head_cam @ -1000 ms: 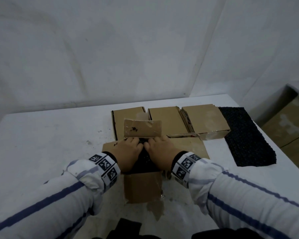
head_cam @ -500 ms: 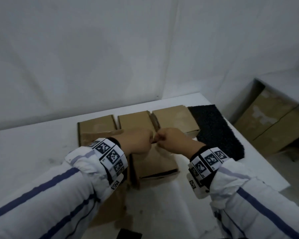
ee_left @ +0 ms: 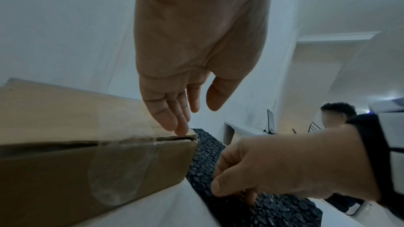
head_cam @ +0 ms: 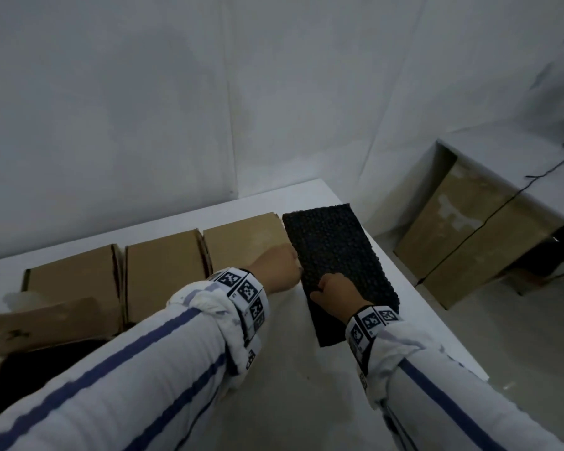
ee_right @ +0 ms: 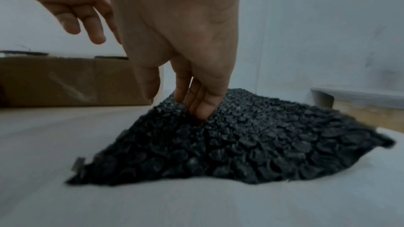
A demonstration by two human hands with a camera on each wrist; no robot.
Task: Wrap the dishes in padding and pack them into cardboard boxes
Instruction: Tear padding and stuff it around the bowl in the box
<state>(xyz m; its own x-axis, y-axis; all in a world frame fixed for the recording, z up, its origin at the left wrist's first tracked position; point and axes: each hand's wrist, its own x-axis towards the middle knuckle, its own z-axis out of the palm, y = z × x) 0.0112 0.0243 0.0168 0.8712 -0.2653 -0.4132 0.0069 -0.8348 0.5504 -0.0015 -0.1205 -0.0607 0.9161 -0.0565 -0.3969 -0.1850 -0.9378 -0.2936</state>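
Observation:
A black bubble padding sheet [head_cam: 339, 252] lies at the right end of the white table [head_cam: 290, 385]. My right hand [head_cam: 323, 288] pinches its near-left part and pulls it up into a peak [ee_right: 251, 135]; the fingertips [ee_right: 198, 108] dig into the bubbles. My left hand [head_cam: 290, 265] hovers just left of it, fingers straight and relaxed [ee_left: 174, 118], over the corner of the rightmost closed cardboard box [head_cam: 245, 245], holding nothing. No dish shows in any view.
Two more closed boxes [head_cam: 163, 271] [head_cam: 72, 281] stand in a row to the left. An open box [head_cam: 39, 320] with black padding inside sits at the near left. The table edge [head_cam: 437, 320] is just right of the sheet. Big cartons [head_cam: 469, 236] stand beyond it. A person [ee_left: 336, 115] sits far behind.
Both hands left the box in front of me and moved right to the black sheet. The right hand took hold of the sheet. My view swung right.

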